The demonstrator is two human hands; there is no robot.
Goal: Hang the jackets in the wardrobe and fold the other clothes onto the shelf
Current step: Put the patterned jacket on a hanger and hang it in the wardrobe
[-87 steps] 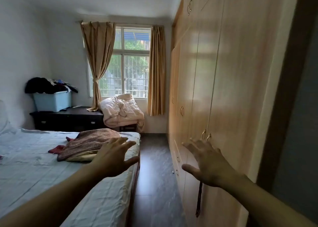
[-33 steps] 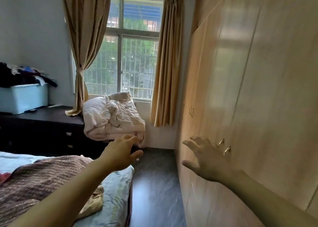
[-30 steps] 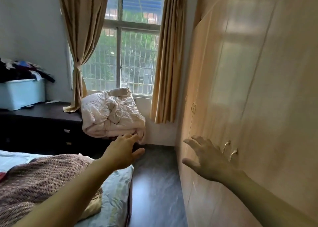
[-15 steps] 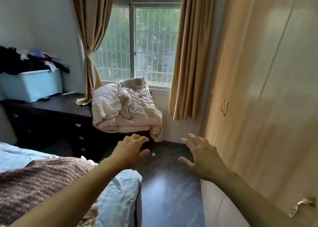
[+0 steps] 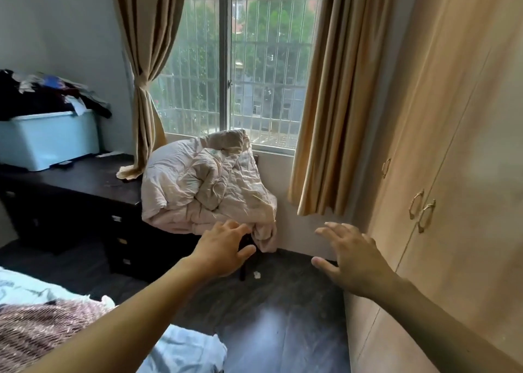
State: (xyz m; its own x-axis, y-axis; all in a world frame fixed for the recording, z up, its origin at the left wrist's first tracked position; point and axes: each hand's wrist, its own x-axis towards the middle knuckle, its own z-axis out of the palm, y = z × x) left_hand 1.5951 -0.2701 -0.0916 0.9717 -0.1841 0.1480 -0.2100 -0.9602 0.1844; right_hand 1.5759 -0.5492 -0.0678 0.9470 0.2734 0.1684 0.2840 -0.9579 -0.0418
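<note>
Clothes [image 5: 42,98] heaped in bin [image 5: 48,140].

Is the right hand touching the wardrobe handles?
Apart. In the head view the right hand, fingers spread, is held out low by the wardrobe, and bare door shows between its fingers and the pair of handles above it.
</note>
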